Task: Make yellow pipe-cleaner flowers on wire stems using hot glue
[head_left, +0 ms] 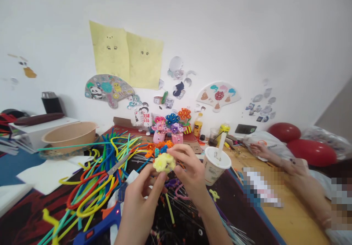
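Note:
A pale yellow pipe-cleaner flower [164, 162] is held up between my two hands over the dark table mat. Its yellow stem [169, 209] hangs down below. My left hand [150, 188] pinches the bloom from the left, thumb at its lower edge. From the right, my right hand [188, 168] has its fingertips on the flower's upper right side, thumb close to the petals. Behind the bloom lie orange pipe-cleaner flowers [156, 149]. A blue glue gun [101, 223] with a lit red light rests left of my left forearm.
Loose colourful pipe cleaners [101, 179] and scissors [119, 163] spread to the left. A paper cup with a straw [216, 166] stands right of my right hand. Potted craft flowers [176, 135] stand at the back. Another person's arms [302, 179] reach in at the right.

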A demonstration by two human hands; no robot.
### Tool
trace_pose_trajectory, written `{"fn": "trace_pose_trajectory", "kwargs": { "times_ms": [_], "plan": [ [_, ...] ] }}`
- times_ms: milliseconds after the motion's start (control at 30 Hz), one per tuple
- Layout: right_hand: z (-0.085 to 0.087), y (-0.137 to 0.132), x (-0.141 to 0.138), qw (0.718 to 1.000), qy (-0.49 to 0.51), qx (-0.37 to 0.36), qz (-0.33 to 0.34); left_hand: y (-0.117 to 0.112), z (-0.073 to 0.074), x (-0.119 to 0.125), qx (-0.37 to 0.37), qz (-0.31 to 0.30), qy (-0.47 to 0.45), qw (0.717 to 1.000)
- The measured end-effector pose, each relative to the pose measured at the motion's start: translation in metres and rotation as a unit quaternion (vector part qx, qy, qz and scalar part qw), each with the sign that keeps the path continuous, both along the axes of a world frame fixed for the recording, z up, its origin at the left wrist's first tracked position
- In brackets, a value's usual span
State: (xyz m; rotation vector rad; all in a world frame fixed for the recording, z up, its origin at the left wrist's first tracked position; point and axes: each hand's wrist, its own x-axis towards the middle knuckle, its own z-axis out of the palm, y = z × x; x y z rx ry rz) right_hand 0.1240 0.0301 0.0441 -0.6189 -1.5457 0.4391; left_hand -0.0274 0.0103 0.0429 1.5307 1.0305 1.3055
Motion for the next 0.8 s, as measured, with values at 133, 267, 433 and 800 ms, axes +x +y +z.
{"fn": "trace_pose_trajectory", "kwargs": {
  "times_ms": [133,267,433,800],
  "plan": [
    [-0.004,0.006,0.004,0.984,0.105,-0.092,0.112,0.0,0.003,0.003,-0.014,-0.028,-0.051,0.998],
    [-0.009,0.009,0.006,0.952,0.126,-0.173,0.219,0.002,0.001,0.006,-0.031,-0.039,-0.092,0.995],
    [-0.014,0.011,0.0,0.935,0.114,-0.233,0.243,0.007,-0.006,0.009,-0.028,-0.031,-0.104,0.994],
    [-0.015,0.012,-0.005,0.943,0.122,-0.234,0.205,0.003,-0.012,0.008,-0.038,0.004,-0.009,0.999]
  ]
}}
